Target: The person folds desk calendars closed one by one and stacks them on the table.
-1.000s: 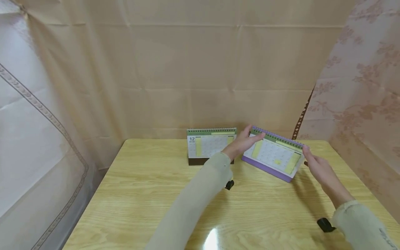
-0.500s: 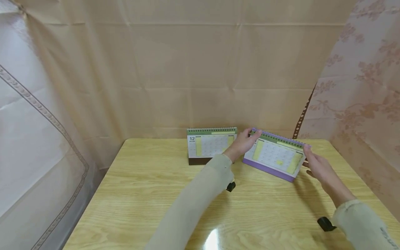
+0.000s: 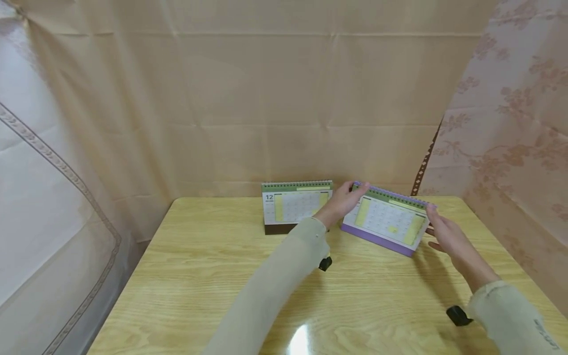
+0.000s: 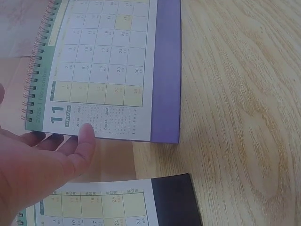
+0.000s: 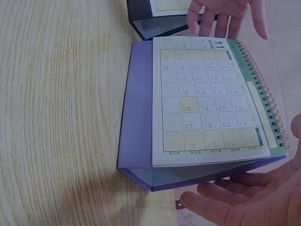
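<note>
A purple-based desk calendar [image 3: 386,219] showing November stands at an angle on the table, its right end nearer the person. At its left end is the left hand [image 3: 343,202], fingers loosely extended along the side edge in the left wrist view. The right hand [image 3: 457,246] is at the other end; in the right wrist view its relaxed fingers [image 5: 211,202] lie beside the side opening, and whether they touch is unclear. A dark-based calendar [image 3: 293,207] showing December stands to the left, partly hidden by the left hand and wrist.
The wooden table [image 3: 199,276] extends in front of both calendars. A beige cloth [image 3: 257,98] hangs behind it, a white cloth [image 3: 49,197] at the left and a flowered pink cloth [image 3: 514,148] at the right. Small black objects [image 3: 458,316] sit by the cuffs.
The purple calendar has turned slightly toward level. The left thumb has drawn back a little from its top edge, and more of the right hand's fingers show, spread apart. The view has shifted slightly.
</note>
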A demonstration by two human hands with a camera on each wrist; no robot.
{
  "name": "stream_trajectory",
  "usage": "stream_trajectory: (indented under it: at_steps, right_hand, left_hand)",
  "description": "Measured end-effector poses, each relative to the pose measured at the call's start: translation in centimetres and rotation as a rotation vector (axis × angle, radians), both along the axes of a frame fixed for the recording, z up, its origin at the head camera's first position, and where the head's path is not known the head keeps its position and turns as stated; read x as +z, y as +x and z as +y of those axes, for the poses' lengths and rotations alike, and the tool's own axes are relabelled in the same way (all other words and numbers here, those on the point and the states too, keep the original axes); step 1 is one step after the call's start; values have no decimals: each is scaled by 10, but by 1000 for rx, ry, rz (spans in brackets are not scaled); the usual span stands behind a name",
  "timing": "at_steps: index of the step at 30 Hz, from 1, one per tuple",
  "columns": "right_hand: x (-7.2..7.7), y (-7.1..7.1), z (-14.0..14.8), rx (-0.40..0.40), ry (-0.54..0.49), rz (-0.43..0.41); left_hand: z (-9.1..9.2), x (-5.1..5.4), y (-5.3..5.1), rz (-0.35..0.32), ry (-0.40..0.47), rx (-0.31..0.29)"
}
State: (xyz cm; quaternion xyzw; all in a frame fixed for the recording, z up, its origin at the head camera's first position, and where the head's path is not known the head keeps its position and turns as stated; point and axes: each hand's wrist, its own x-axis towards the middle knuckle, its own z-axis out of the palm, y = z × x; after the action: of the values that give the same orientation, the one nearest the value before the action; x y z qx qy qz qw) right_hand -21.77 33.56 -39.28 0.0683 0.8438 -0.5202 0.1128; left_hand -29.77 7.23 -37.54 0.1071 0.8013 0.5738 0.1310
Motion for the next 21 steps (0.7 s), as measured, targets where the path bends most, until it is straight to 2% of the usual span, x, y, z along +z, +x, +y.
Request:
stream_trajectory:
  at_steps: [12, 17, 21]
  right_hand:
    - [0, 2, 7, 10, -47, 18]
    - [0, 1, 6, 13, -55, 12]
    - [-1, -2, 0, 5, -62, 7]
  left_hand:
    - [5, 1, -4, -23, 35, -40]
    - [2, -1, -7, -19, 28, -54]
    - [-3, -3, -10, -20, 54, -65]
